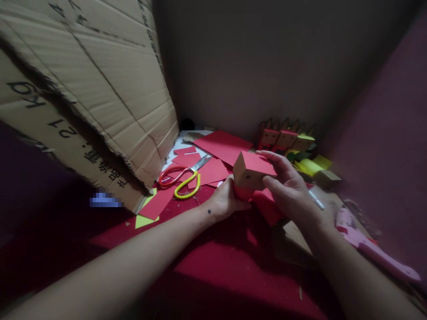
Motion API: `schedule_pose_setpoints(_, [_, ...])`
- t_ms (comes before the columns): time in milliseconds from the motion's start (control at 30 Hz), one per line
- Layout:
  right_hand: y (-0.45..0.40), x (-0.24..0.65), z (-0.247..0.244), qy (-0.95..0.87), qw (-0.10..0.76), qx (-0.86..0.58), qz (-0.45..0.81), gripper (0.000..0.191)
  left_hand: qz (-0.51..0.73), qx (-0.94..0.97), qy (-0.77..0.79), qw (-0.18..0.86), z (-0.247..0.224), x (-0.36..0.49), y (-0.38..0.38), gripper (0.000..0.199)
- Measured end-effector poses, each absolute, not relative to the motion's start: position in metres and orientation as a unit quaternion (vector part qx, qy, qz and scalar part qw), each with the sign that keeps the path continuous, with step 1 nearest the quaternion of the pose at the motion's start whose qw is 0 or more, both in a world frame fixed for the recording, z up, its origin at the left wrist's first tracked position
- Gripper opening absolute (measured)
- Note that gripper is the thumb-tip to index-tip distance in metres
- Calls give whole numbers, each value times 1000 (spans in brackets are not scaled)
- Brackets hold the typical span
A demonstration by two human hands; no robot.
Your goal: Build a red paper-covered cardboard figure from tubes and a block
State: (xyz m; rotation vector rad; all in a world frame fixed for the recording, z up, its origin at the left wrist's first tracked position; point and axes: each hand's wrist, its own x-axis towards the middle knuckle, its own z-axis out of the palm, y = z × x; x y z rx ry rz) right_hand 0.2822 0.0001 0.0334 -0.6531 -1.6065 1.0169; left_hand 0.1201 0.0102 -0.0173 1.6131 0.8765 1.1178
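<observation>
Between my hands is a small cardboard box (252, 178). Red paper covers its top and a dark round dot or hole marks its brown side. My left hand (227, 201) is closed round its lower left part. My right hand (288, 184) grips the right side, thumb on the brown side and fingers over the top. Just below the box lies a folded red paper piece (267, 206), partly behind my right hand. Left of the box, scissors (187, 174) with one red and one yellow handle rest with blades apart on red paper pieces (213, 171).
A large cardboard sheet (110, 84) stands at the left. Several small decorated boxes (283, 135) line the back wall. A pink glue gun (373, 246), a clear stick (316, 200), yellow paper (310, 166) and a brown cardboard piece (293, 242) lie at the right on the red cloth (213, 275).
</observation>
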Motion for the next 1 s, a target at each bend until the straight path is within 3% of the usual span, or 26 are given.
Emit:
schedule_pose_setpoints(700, [4, 288, 30, -687, 520, -264, 433, 46, 466, 642, 336, 507, -13, 122, 9, 68])
schedule_pose_setpoints(1000, [4, 286, 31, -681, 522, -259, 443, 44, 493, 627, 343, 496, -8, 124, 7, 48])
